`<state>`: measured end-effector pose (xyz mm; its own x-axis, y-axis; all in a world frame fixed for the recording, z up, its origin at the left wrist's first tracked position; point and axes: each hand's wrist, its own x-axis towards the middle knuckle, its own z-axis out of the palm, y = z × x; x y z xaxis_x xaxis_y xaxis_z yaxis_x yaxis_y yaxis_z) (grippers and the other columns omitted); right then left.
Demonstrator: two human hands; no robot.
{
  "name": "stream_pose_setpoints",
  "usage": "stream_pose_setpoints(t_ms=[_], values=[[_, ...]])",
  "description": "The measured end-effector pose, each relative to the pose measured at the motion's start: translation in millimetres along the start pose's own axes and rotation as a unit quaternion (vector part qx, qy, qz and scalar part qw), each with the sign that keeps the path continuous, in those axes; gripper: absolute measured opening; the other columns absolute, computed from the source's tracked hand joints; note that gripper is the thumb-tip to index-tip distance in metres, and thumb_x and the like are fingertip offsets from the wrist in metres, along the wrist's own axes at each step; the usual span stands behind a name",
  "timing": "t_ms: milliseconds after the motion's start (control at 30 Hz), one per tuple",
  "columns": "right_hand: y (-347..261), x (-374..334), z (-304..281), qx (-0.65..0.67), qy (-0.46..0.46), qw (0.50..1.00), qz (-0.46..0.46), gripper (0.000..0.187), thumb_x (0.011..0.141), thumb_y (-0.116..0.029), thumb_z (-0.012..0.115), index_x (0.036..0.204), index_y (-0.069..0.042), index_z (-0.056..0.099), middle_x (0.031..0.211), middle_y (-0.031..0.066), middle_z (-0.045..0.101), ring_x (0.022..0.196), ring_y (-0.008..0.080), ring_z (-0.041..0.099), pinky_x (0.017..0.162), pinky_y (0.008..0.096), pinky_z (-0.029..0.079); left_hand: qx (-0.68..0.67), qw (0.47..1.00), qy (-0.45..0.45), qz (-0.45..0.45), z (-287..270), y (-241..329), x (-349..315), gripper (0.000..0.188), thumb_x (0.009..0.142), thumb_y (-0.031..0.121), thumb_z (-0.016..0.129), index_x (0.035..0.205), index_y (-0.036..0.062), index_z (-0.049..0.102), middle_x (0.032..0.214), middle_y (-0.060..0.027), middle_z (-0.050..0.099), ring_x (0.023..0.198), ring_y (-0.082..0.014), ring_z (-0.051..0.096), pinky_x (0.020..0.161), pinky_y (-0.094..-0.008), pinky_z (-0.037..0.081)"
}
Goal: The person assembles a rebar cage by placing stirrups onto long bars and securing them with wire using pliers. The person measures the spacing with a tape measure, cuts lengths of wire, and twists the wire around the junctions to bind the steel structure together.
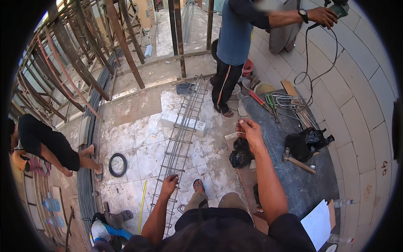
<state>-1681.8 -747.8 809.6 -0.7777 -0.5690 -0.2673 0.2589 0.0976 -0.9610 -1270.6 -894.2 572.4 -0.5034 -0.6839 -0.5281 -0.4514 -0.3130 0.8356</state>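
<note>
A long rebar cage (179,138), made of thin bars with square stirrups, stretches away from me, crossing a pale block (197,125). My left hand (169,185) is closed in front of the cage's left-middle part; whether it grips a bar is hidden. Raised to the right, my right hand (250,131) has its fingers curled in a pinch. Anything between those fingertips is too small to make out. Below that hand sits a black plastic bag (240,156), beside a dark tabletop (273,143).
On the tabletop lie a hammer (299,161), red-handled cutters (259,100), coiled wire (289,102) and papers (315,224). A co-worker (235,38) ahead holds a corded power tool (338,9). Another person (46,140) bends at left near rebar bundles (85,168). A black ring (118,165) lies on the tiles.
</note>
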Motion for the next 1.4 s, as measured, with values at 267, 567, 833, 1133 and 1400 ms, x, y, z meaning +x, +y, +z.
stream_pose_setpoints(t_ms=[267, 567, 833, 1133, 1400], values=[[-101.4, 232.6, 61.2, 0.044, 0.004, 0.999, -0.023, 0.014, 0.100, -0.021, 0.066, 0.103, -0.007, 0.067, 0.092, 0.0036, 0.071, 0.077, 0.0127, 0.070, 0.064, 0.0276, 0.059, -0.059, 0.994, 0.084, -0.023, -66.3, 85.8, 106.4, 0.044, 0.098, 0.028, 0.065, 0.134, 0.0027, 0.063, 0.112, -0.0091, 0.069, 0.093, -0.0180, 0.067, 0.077, -0.0336, 0.055], [-132.2, 474.7, 115.8, 0.006, 0.077, 0.994, -0.079, 0.046, 0.101, -0.026, 0.063, 0.137, -0.001, 0.047, 0.101, 0.0102, 0.067, 0.072, 0.0163, 0.069, 0.052, 0.0285, 0.056, -0.098, 0.956, 0.163, -0.225, -48.3, 4.3, 127.6, 0.039, 0.097, 0.024, 0.065, 0.129, 0.0016, 0.065, 0.103, -0.0068, 0.071, 0.080, -0.0176, 0.068, 0.063, -0.0315, 0.053], [-142.6, 632.6, 179.0, 0.027, -0.118, 0.993, -0.009, 0.027, 0.102, -0.028, 0.063, 0.113, -0.004, 0.063, 0.088, 0.0060, 0.069, 0.064, 0.0119, 0.067, 0.047, 0.0250, 0.049, -0.073, 0.961, 0.155, -0.218, 2.9, 66.6, 175.1, 0.034, 0.095, 0.019, 0.066, 0.125, 0.0025, 0.063, 0.094, -0.0069, 0.066, 0.074, -0.0201, 0.066, 0.056, -0.0325, 0.050], [-136.7, 662.2, 183.2, 0.020, -0.139, 0.989, -0.036, 0.026, 0.101, -0.021, 0.065, 0.117, -0.001, 0.061, 0.090, 0.0053, 0.069, 0.069, 0.0103, 0.065, 0.054, 0.0252, 0.053, -0.084, 0.954, 0.175, -0.226, 41.6, 248.6, 310.7, 0.044, 0.100, 0.023, 0.062, 0.138, 0.0012, 0.057, 0.110, -0.0098, 0.068, 0.091, -0.0182, 0.068, 0.067, -0.0305, 0.054], [-92.9, 693.2, 177.4, -0.067, -0.040, 0.997, -0.020, 0.093, 0.085, -0.043, 0.080, 0.147, 0.011, 0.036, 0.124, 0.0219, 0.064, 0.114, 0.0310, 0.063, 0.098, 0.0380, 0.049, 0.043, 0.976, 0.157, -0.142, 13.4, 290.9, 383.0, 0.044, 0.097, 0.025, 0.067, 0.132, 0.0007, 0.063, 0.110, -0.0108, 0.070, 0.088, -0.0192, 0.068, 0.069, -0.0314, 0.054]])
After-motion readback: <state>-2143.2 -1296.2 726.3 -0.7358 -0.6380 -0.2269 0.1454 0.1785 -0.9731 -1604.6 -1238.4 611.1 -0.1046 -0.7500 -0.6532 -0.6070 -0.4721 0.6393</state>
